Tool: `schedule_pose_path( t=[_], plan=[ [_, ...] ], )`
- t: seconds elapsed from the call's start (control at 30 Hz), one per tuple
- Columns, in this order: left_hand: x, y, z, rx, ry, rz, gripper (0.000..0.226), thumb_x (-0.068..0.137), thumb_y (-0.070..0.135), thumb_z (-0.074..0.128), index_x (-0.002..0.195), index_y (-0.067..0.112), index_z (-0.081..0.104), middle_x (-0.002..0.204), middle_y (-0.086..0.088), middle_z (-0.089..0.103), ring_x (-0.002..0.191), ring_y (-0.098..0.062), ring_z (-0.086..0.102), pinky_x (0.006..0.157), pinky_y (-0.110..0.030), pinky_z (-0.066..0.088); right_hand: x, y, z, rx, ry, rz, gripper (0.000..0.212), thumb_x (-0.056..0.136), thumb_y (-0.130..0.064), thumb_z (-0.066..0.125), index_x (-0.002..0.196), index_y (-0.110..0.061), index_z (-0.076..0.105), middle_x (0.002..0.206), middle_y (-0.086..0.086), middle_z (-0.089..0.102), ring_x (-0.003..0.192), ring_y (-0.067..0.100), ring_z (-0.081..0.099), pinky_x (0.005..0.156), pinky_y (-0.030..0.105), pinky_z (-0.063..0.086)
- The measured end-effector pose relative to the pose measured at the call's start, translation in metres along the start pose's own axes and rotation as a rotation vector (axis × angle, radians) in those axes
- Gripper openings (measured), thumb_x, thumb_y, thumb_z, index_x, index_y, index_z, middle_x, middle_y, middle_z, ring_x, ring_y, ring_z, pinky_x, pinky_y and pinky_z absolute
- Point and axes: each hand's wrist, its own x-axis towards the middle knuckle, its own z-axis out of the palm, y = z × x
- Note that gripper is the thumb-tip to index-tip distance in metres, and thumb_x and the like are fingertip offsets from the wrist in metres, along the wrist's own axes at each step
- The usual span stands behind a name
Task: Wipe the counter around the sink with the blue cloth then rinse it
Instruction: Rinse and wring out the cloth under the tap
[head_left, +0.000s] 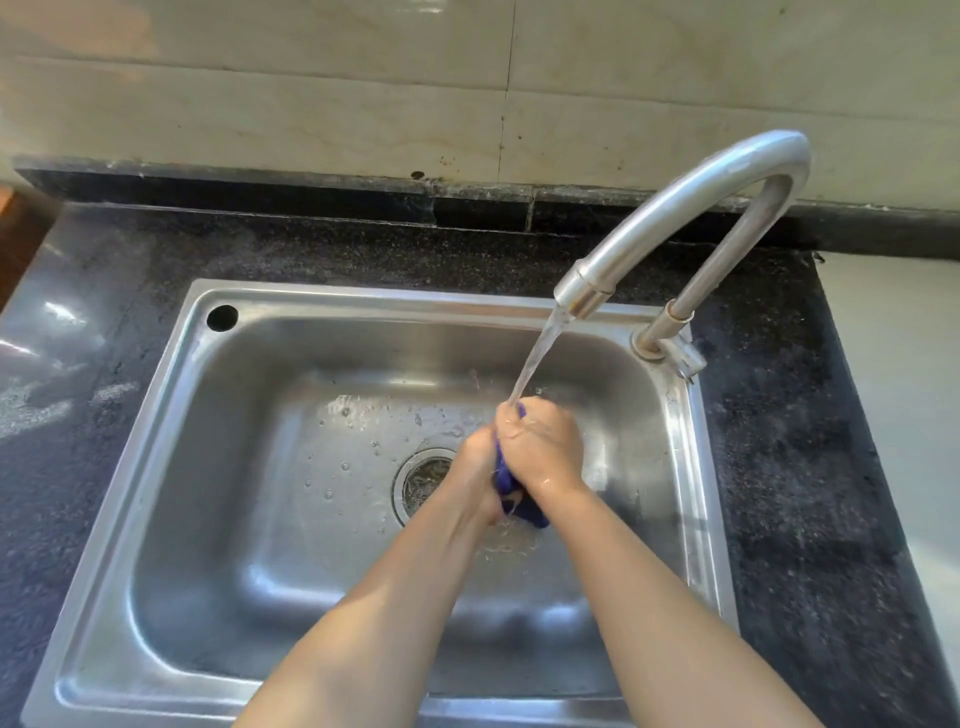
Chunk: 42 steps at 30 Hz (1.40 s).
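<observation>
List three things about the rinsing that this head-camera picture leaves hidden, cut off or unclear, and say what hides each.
1. Most of the blue cloth: bunched between the left hand and right hand, head view.
2. The sink front rim: cut off by the bottom edge and the forearms.
3. The drain: its right part sits behind the left hand.

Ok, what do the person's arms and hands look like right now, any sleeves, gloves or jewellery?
Both forearms are bare, no sleeves in view. The left hand and right hand wear no gloves, and no rings, watch or bracelets show. The right hand glistens wet.
</observation>
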Motion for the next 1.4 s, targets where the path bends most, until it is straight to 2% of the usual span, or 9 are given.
schedule_pose_path(
  t=[0.1, 0.2, 0.33, 0.5, 0.73, 0.93, 1.17, 1.3, 1.4],
  plan=[
    [-0.013, 0.006, -0.008, 0.135, 0.048, -0.058, 0.035, 0.090, 0.026, 0.046, 0.056, 0.018, 0.044, 0.042, 0.001, 0.038, 0.030, -0.010, 0.021, 0.034, -0.010, 0.010, 0.020, 0.018, -0.006, -0.022, -0.100, 0.130, 0.037, 0.088, -0.029, 0.043, 0.058, -0.008, 0.050, 0.072, 0.018, 0.056, 0.076, 0.035, 0.052, 0.066, 0.033, 0.037],
    [-0.005, 0.012, -0.035, 0.552, 0.180, 0.179, 0.021, 0.085, 0.023, 0.049, 0.065, 0.017, 0.052, 0.062, -0.004, 0.048, 0.052, -0.020, 0.038, 0.044, -0.023, 0.027, 0.023, 0.026, -0.015, 0.027, -0.284, 0.101, 0.047, 0.091, -0.041, 0.044, 0.059, -0.009, 0.052, 0.066, 0.014, 0.057, 0.071, 0.034, 0.054, 0.066, 0.033, 0.041],
    [0.002, 0.016, -0.070, 1.218, -0.082, 0.451, 0.057, 0.063, 0.029, 0.054, 0.119, 0.033, 0.049, 0.125, -0.001, 0.051, 0.109, -0.020, 0.054, 0.097, -0.047, 0.041, 0.006, 0.005, -0.037, 0.181, -0.605, -0.028, 0.042, 0.092, -0.047, 0.051, 0.064, -0.016, 0.055, 0.056, -0.009, 0.054, 0.052, 0.007, 0.046, 0.053, 0.019, 0.035],
    [-0.011, 0.024, -0.055, 0.969, -0.127, 0.585, 0.052, 0.071, 0.014, 0.059, 0.120, 0.026, 0.048, 0.099, 0.002, 0.064, 0.086, -0.016, 0.060, 0.082, -0.031, 0.048, 0.004, -0.009, -0.061, 0.204, -0.779, -0.222, 0.006, 0.087, -0.017, 0.064, 0.085, -0.022, 0.062, 0.072, -0.015, 0.063, 0.062, -0.010, 0.056, 0.062, 0.007, 0.041],
    [-0.025, 0.037, -0.049, 0.487, -0.081, 0.544, 0.017, 0.079, 0.010, 0.048, 0.083, 0.014, 0.064, 0.073, -0.011, 0.065, 0.072, -0.030, 0.052, 0.066, -0.041, 0.040, -0.006, 0.035, -0.049, -0.060, -0.614, -0.172, 0.065, 0.080, -0.030, 0.071, 0.136, -0.029, 0.038, 0.126, -0.010, 0.046, 0.118, 0.007, 0.046, 0.091, 0.018, 0.034],
    [-0.036, 0.035, -0.044, 0.129, -0.388, 0.400, 0.043, 0.093, 0.005, 0.027, 0.088, 0.000, 0.070, 0.089, -0.034, 0.064, 0.080, -0.043, 0.063, 0.075, -0.043, 0.052, -0.015, 0.026, -0.045, 0.305, -0.380, -0.119, 0.015, 0.085, -0.012, 0.063, 0.095, -0.023, 0.059, 0.090, -0.009, 0.063, 0.082, 0.005, 0.060, 0.070, 0.006, 0.043],
    [-0.024, 0.012, -0.045, 0.040, -0.316, 0.456, 0.043, 0.088, 0.005, 0.024, 0.090, -0.026, 0.053, 0.084, -0.049, 0.055, 0.079, -0.049, 0.058, 0.062, -0.030, 0.047, -0.030, 0.042, -0.057, -0.020, -0.133, -0.157, 0.033, 0.078, 0.002, 0.051, 0.061, -0.022, 0.036, 0.072, -0.003, 0.041, 0.071, 0.019, 0.045, 0.059, 0.017, 0.031],
    [-0.025, 0.006, -0.044, 0.086, -0.287, 0.486, 0.036, 0.080, 0.001, 0.026, 0.077, -0.026, 0.049, 0.068, -0.051, 0.045, 0.067, -0.062, 0.041, 0.062, -0.038, 0.034, -0.039, 0.045, -0.055, -0.530, -0.639, -0.113, 0.034, 0.087, -0.009, 0.051, 0.119, -0.021, 0.051, 0.128, 0.004, 0.046, 0.120, 0.024, 0.045, 0.090, 0.029, 0.039],
    [-0.030, 0.004, -0.043, 0.091, -0.252, 0.446, 0.036, 0.081, 0.000, 0.028, 0.082, -0.027, 0.051, 0.069, -0.052, 0.048, 0.067, -0.064, 0.044, 0.057, -0.034, 0.050, -0.042, 0.028, -0.084, -0.391, -0.340, -0.171, 0.026, 0.091, -0.018, 0.049, 0.116, -0.020, 0.054, 0.124, 0.002, 0.053, 0.110, 0.021, 0.052, 0.085, 0.028, 0.041]
  ],
)
